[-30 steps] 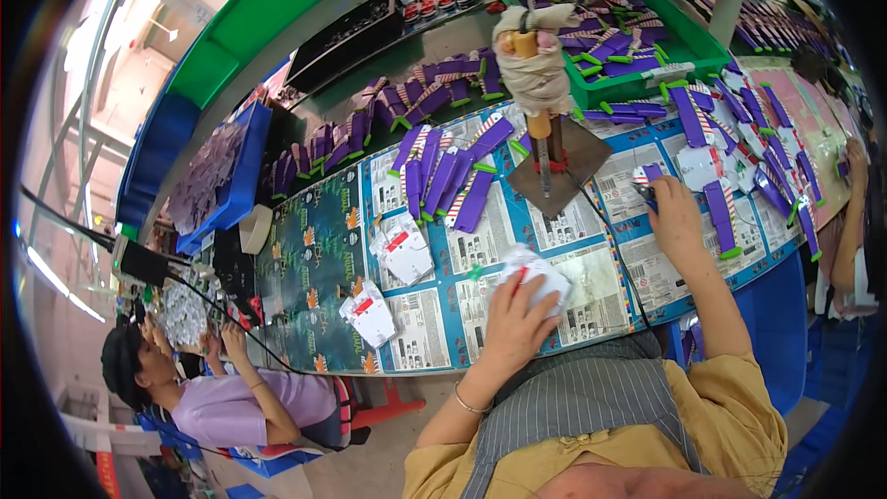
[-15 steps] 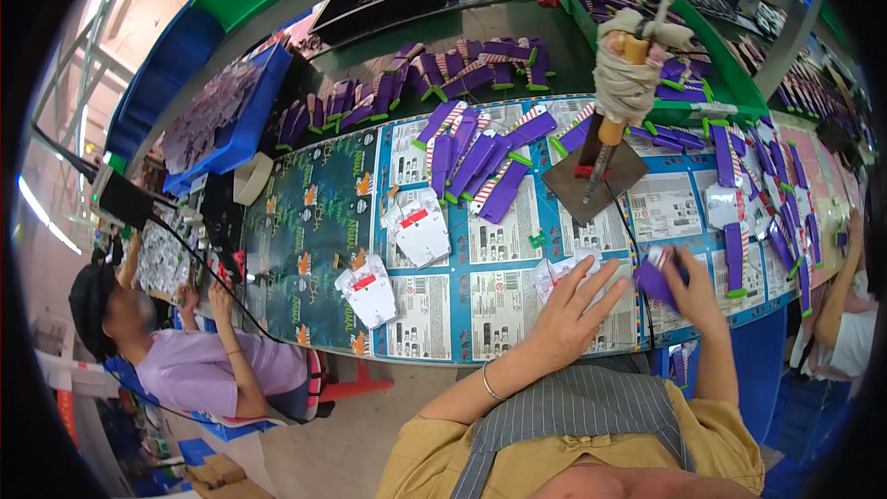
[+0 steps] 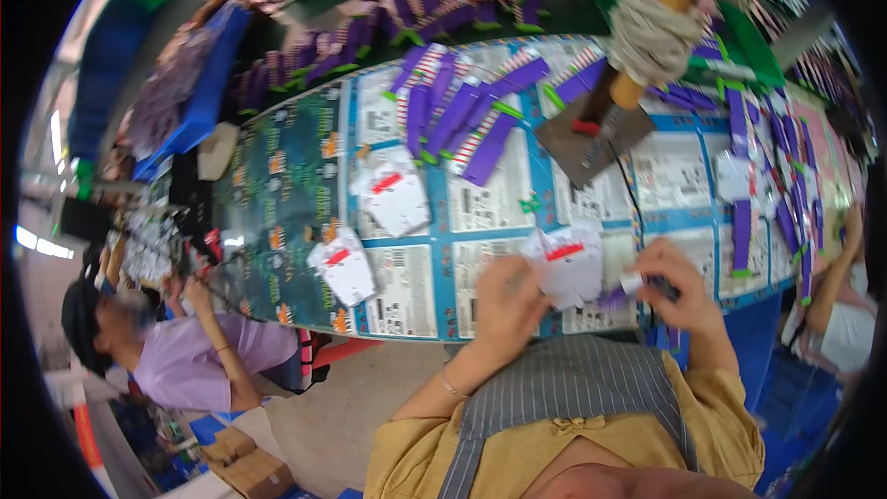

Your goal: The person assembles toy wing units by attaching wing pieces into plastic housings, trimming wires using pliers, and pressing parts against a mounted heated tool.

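My left hand (image 3: 508,310), smeared by motion, has its fingers curled at the left edge of a white plastic part (image 3: 573,263) with a red strip on it. To the right, my right hand (image 3: 679,286) is closed around a small purple-and-white piece (image 3: 614,297), whose end points toward the white part. Something dark shows within the right hand's grip, too blurred to name. Two similar parts lie on the table to the left: a white part with a red strip (image 3: 397,208) and a smaller-looking one (image 3: 349,279) nearer me. A small green piece (image 3: 529,203) rests behind the left hand.
Purple pieces with striped sides and green ends (image 3: 453,120) lie in a pile behind. A cloth-wrapped tool on a metal base plate (image 3: 591,143) stands right of them, its black cable crossing the table. More purple pieces (image 3: 742,231) lie right. A co-worker (image 3: 185,360) sits left.
My left hand has drawn back left from over the white part, and its spread fingers have curled at the edge. The purple piece has turned in my right hand. The whole view has shifted.
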`<action>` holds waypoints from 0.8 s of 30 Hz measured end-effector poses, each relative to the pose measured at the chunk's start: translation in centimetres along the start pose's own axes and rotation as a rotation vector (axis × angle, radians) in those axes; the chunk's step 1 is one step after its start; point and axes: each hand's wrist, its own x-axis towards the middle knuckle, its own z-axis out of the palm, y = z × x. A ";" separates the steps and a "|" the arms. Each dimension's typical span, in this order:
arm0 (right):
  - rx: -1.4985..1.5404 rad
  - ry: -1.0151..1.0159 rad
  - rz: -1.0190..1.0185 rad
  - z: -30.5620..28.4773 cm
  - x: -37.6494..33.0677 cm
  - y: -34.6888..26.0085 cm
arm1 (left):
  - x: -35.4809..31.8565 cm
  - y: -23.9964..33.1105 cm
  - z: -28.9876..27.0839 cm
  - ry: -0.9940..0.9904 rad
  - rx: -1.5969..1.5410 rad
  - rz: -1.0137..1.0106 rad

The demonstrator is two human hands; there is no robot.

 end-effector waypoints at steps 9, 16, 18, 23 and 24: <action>-0.570 -0.077 -0.135 2.7 0.1 2.8 | 2.5 1.3 1.6 -0.020 -0.995 -0.727; -0.550 -0.159 -0.203 2.0 0.4 1.8 | 2.1 2.0 1.1 -0.138 -1.238 -0.764; -0.408 -0.131 -0.081 2.0 0.2 1.3 | 2.1 1.9 0.7 -0.162 -1.290 -0.798; -0.013 -0.190 0.207 2.3 -0.1 0.9 | 1.9 1.9 0.0 -0.237 -1.389 -0.860; -0.013 -0.188 0.206 2.5 -0.1 1.0 | 2.0 2.0 -0.1 -0.239 -1.388 -0.859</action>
